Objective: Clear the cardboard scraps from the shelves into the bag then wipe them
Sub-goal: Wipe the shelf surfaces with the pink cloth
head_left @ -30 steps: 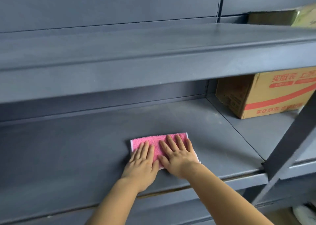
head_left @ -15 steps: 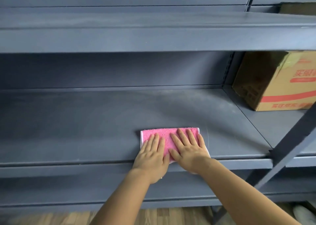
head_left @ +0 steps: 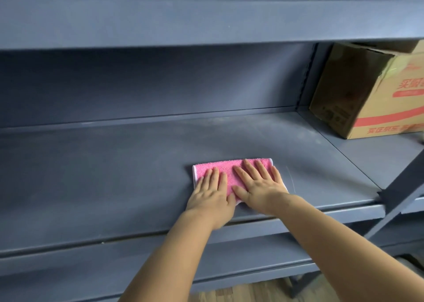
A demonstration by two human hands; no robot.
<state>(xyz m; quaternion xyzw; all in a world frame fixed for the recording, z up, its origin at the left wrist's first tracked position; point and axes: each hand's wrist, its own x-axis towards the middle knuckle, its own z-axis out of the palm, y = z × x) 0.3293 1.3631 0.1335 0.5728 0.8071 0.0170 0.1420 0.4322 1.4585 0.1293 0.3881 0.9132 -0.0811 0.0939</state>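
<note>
Looking down at the grey metal shelf point(head_left: 114, 175), we saw a pink cloth point(head_left: 229, 167) with a white edge lying flat on it, toward the front and somewhat right of the middle. The left hand point(head_left: 212, 194) lay palm down on the cloth's left half. Its fingers point(head_left: 214, 177) were straight and held close together, with the tips pointing toward the back panel. The right hand point(head_left: 259, 187) lay palm down just beside it on the cloth's right half. Its fingers point(head_left: 250, 171) were straight and slightly spread, and its thumb stretched leftward, just beside the left thumb. Both hands pressed the cloth with flat palms, and the wrists crossed the shelf's front lip. Pale, dusty smears marked the shelf surface behind the cloth. A cardboard box point(head_left: 367, 90) with red print stood in the neighbouring bay to the right, well apart from the cloth, its top flaps not fully shut. An upper shelf point(head_left: 183, 19) ran across above, and a lower shelf point(head_left: 114, 267) showed beneath our forearms. A diagonal brace point(head_left: 401, 198) crossed at the right, and a wooden floor point(head_left: 241, 292) showed at the bottom.
</note>
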